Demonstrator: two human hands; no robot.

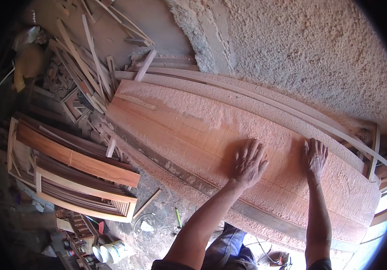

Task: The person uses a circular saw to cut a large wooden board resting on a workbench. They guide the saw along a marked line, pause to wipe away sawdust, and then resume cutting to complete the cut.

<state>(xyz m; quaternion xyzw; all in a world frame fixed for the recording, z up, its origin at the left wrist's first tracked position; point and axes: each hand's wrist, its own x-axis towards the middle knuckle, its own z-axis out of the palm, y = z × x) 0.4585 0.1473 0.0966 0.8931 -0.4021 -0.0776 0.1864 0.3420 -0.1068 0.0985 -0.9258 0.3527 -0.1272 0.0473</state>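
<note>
A wide reddish wooden panel point(180, 121) lies before me, dusted with pale sawdust that is thickest along its far side. My left hand point(250, 164) rests palm down near the panel's middle, fingers stretched forward. Farther right, my right hand point(316, 156) lies on the same panel, its fingers pointing toward the far edge. Neither hand holds anything that I can see. Smoother, barer wood shows around both hands.
Long sawdust-covered boards point(265, 101) run behind the panel, beside a rough plastered wall point(306, 49). Scrap wood strips point(78, 58) lean at the far left. Stacked wooden frames point(85, 198) stand at left. Below them are white buckets point(112, 252) and a green-handled tool point(178, 218).
</note>
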